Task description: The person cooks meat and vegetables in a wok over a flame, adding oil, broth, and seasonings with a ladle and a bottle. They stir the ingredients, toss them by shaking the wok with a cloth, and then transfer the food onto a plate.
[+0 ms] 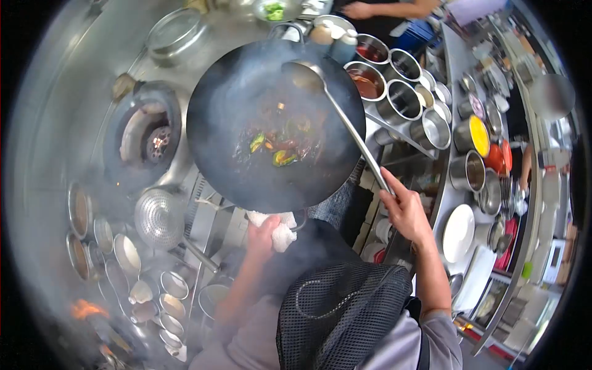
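Observation:
A large black wok (216, 142) fills the middle of the view, with steam rising from it. Inside lies stir-fried food (283, 151) in dark sauce, with green and reddish pieces. My left hand (264, 237) is closed around a white cloth (282, 233) at the wok's near rim, beside a loop handle (300, 220). In my right hand (404, 206) is the long handle of a metal ladle (348, 123). The ladle's bowl (304, 75) is over the far right part of the wok, blurred by steam.
A burner (158, 143) stands open at left, with a perforated strainer (159, 219) nearer me. Several seasoning containers (127, 254) line the lower left, near a flame (88, 309). Metal pots (399, 100) stand at right, beyond them a white plate (458, 233). Another person's arm (394, 8) shows at top.

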A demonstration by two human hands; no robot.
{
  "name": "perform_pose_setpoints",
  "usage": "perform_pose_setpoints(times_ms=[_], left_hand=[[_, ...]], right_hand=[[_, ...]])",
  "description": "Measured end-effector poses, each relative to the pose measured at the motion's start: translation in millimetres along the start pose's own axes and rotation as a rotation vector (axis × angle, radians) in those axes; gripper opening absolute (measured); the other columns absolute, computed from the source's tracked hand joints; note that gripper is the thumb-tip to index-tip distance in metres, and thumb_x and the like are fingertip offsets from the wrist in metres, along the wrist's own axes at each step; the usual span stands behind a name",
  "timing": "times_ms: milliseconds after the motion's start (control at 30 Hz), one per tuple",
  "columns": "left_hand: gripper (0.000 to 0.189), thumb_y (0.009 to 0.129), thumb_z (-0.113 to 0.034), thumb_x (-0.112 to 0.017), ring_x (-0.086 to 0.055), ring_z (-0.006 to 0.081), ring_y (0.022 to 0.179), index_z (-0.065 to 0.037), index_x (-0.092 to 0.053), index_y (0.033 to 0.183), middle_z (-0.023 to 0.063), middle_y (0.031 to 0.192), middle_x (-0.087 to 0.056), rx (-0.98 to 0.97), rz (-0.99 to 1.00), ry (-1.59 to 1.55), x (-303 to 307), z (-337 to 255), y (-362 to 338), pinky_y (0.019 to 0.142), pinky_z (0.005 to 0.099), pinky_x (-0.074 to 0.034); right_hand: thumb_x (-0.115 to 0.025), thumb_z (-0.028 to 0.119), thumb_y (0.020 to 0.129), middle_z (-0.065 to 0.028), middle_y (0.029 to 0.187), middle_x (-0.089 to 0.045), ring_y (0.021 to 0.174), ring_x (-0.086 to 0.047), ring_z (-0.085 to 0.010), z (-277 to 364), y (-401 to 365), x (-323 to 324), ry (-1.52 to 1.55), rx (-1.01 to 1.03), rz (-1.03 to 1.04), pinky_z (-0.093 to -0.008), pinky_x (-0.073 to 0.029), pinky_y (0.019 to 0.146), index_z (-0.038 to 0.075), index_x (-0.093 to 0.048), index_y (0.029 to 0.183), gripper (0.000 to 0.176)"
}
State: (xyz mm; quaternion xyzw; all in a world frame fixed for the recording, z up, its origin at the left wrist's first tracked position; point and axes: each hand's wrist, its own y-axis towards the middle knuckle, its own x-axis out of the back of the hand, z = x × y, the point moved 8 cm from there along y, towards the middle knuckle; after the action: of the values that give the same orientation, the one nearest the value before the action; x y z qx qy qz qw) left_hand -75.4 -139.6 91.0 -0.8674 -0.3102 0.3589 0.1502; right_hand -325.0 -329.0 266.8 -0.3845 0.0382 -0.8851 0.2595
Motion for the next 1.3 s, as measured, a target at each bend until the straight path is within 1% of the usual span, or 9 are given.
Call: perform_pose_setpoints(times_ms=[133, 200, 400, 733, 900, 1000, 1067, 1200, 1300], left_hand=[[0.041, 0.088, -0.001, -0.062, -0.065, 0.0168, 0.083, -0.001, -0.048, 0.126, 0.0064, 0.100, -0.062, 0.067, 0.027, 0.104, -14.2, 18.6, -17.6, 0.071, 0.0347, -0.057], [0.040, 0.088, -0.002, -0.063, -0.065, 0.0164, 0.083, -0.002, -0.049, 0.126, 0.0063, 0.101, -0.062, 0.091, 0.060, 0.136, -22.0, 21.7, -23.1, 0.072, 0.0344, -0.057], [0.041, 0.089, -0.003, -0.066, -0.065, 0.0156, 0.087, -0.002, -0.050, 0.127, 0.0070, 0.106, -0.063, 0.238, 0.228, 0.336, -17.8, 33.4, -18.2, 0.076, 0.0330, -0.056], [0.044, 0.089, 0.001, -0.061, -0.065, 0.0162, 0.090, -0.002, -0.046, 0.129, 0.0073, 0.108, -0.061, 0.378, 0.649, 0.511, -86.7, 41.4, 25.6, 0.078, 0.0330, -0.057], [0.034, 0.089, -0.002, -0.061, -0.066, 0.0157, 0.081, -0.002, -0.050, 0.121, 0.0070, 0.098, -0.064, 0.357, 0.822, 0.545, -106.9, 68.7, 49.2, 0.070, 0.0329, -0.057], [0.037, 0.090, 0.000, -0.060, -0.064, 0.0135, 0.084, -0.004, -0.046, 0.124, 0.0056, 0.102, -0.061, 0.482, 0.936, 0.605, -125.9, 85.3, 50.3, 0.071, 0.0300, -0.056], [0.020, 0.090, -0.002, -0.060, -0.065, 0.0165, 0.065, -0.003, -0.052, 0.108, 0.0062, 0.080, -0.063, 0.513, 0.937, 0.537, -140.2, 89.6, 44.7, 0.056, 0.0329, -0.056], [0.022, 0.091, 0.002, -0.057, -0.062, 0.0109, 0.074, -0.004, -0.050, 0.112, 0.0032, 0.088, -0.061, 0.643, 1.056, 0.586, -149.5, 101.6, 34.7, 0.062, 0.0284, -0.054], [0.021, 0.091, 0.003, -0.057, -0.061, 0.0098, 0.072, -0.003, -0.050, 0.110, 0.0027, 0.088, -0.060, 0.512, 1.016, 0.494, -167.4, 95.3, 21.0, 0.061, 0.0270, -0.053]], right_hand=[[-0.064, 0.014, 0.094, -0.0242, 0.079, -0.064, 0.070, -0.065, -0.0385, -24.3, -30.9, 24.6, -0.099, 0.132, 0.000, -0.0416, -0.051, 0.068, 0.011, -0.051, 0.143, 0.051], [-0.070, 0.016, 0.090, -0.0197, 0.073, -0.063, 0.059, -0.058, -0.0261, -62.6, -69.3, 47.6, -0.070, -0.020, 0.127, -0.0371, -0.048, 0.063, 0.010, -0.057, 0.138, 0.050], [-0.068, 0.022, 0.096, 0.0002, 0.060, -0.048, 0.051, -0.044, -0.0062, -125.4, -179.2, 61.4, 0.241, -0.287, -0.132, -0.0278, -0.040, 0.049, 0.008, -0.057, 0.140, 0.048], [-0.061, 0.018, 0.099, 0.0017, 0.064, -0.052, 0.049, -0.046, -0.0060, -97.4, -295.5, -23.0, 0.516, -0.805, -0.484, -0.0256, -0.040, 0.046, 0.010, -0.049, 0.147, 0.050], [-0.056, 0.019, 0.100, 0.0010, 0.064, -0.051, 0.049, -0.047, -0.0062, -74.1, -300.3, -69.1, 0.623, -0.863, -0.631, -0.0250, -0.041, 0.046, 0.011, -0.045, 0.149, 0.051], [-0.061, 0.019, 0.098, -0.0167, 0.098, -0.074, 0.079, -0.070, -0.0209, -61.8, -290.4, -73.4, 0.316, -0.763, -0.623, -0.0339, -0.054, 0.071, 0.008, -0.050, 0.144, 0.049], [-0.065, 0.019, 0.095, -0.0212, 0.117, -0.069, 0.097, -0.071, -0.0283, -47.1, -299.1, -74.3, 0.259, -0.785, -0.589, -0.0367, -0.053, 0.082, 0.007, -0.052, 0.142, 0.049], [-0.065, 0.019, 0.096, -0.0178, 0.091, -0.072, 0.073, -0.069, -0.0215, -23.2, -331.4, -100.4, 0.278, -0.703, -0.614, -0.0336, -0.053, 0.070, 0.008, -0.052, 0.143, 0.050], [-0.059, 0.020, 0.100, 0.0001, 0.062, -0.052, 0.048, -0.048, -0.0069, -28.6, -355.3, -109.7, 0.456, -0.951, -0.863, -0.0272, -0.043, 0.047, 0.010, -0.049, 0.146, 0.049]])
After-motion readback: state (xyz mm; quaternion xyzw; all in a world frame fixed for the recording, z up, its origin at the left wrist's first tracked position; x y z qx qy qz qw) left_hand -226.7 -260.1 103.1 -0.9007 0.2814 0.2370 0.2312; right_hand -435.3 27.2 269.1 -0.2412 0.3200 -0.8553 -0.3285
